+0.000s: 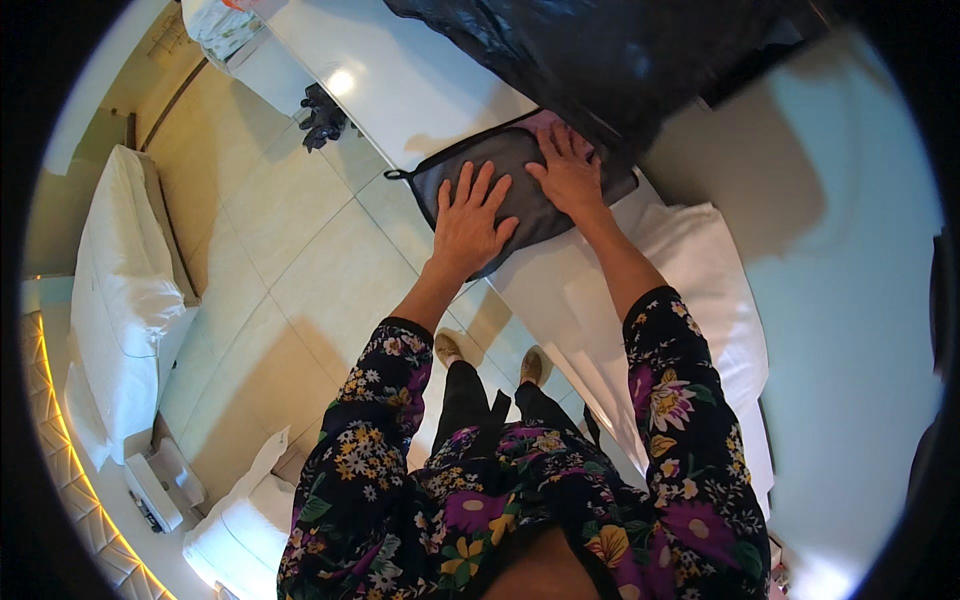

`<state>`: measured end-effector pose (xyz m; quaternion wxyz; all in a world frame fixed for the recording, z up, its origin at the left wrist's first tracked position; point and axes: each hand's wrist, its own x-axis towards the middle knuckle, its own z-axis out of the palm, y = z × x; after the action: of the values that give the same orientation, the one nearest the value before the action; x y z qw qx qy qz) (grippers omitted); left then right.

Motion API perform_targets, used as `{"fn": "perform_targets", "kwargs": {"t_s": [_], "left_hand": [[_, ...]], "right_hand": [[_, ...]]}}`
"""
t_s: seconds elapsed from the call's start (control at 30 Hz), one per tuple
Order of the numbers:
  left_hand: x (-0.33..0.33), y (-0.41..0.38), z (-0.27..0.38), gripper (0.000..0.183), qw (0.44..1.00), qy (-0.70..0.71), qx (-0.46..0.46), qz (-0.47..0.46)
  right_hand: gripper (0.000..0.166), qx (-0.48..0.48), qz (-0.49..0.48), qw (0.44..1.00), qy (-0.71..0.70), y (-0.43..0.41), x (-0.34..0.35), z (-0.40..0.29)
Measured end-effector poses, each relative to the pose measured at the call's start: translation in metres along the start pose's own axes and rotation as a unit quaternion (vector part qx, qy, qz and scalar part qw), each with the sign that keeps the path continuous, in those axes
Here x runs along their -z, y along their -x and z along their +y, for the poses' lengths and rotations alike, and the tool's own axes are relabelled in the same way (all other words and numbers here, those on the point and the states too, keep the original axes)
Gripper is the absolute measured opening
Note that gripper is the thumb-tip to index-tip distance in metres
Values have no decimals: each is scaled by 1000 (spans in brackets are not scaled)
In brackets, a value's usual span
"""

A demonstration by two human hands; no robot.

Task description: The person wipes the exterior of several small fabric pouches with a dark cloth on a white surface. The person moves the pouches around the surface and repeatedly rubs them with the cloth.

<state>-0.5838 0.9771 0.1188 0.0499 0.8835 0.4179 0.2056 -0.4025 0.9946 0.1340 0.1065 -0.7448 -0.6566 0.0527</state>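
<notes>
A dark grey cloth pouch (517,169) with black edging and a small loop at its left corner lies on a glossy white surface (420,97). My left hand (472,221) rests on it with fingers spread. To the right, my right hand (568,171) lies on the pouch's upper part, where a pink patch shows near the fingers. Neither hand grips anything. Just beyond my right hand, a large black plastic or glossy cloth sheet (585,52) covers the far part of the surface.
White cloth (690,262) lies to the right, beside a pale wall (847,300). A crumpled black bag (322,118) is beyond the surface's left edge. White-covered furniture (124,277) stands across the tiled floor (300,247), with an open white drawer (154,491) at lower left.
</notes>
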Motion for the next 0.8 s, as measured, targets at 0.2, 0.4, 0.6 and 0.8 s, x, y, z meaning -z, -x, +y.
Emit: {"fn": "perform_targets", "kwargs": {"t_s": [0.2,0.4,0.6,0.8], "left_hand": [[-7,-29,27,54,999,38,-6,-2],[-24,-78,51,53,998,64,-15,14],[-21,-98,37,53,998,51,-1,33],[-29,-109,25,53,997,57,-4,42]], "right_hand": [[57,-9,1,999,-35,-6,1,50],[49,40,80,988,124,-23,-41,131],[46,7,78,975,207,-31,10,77],[47,26,217,943,250,-49,1,73]]}}
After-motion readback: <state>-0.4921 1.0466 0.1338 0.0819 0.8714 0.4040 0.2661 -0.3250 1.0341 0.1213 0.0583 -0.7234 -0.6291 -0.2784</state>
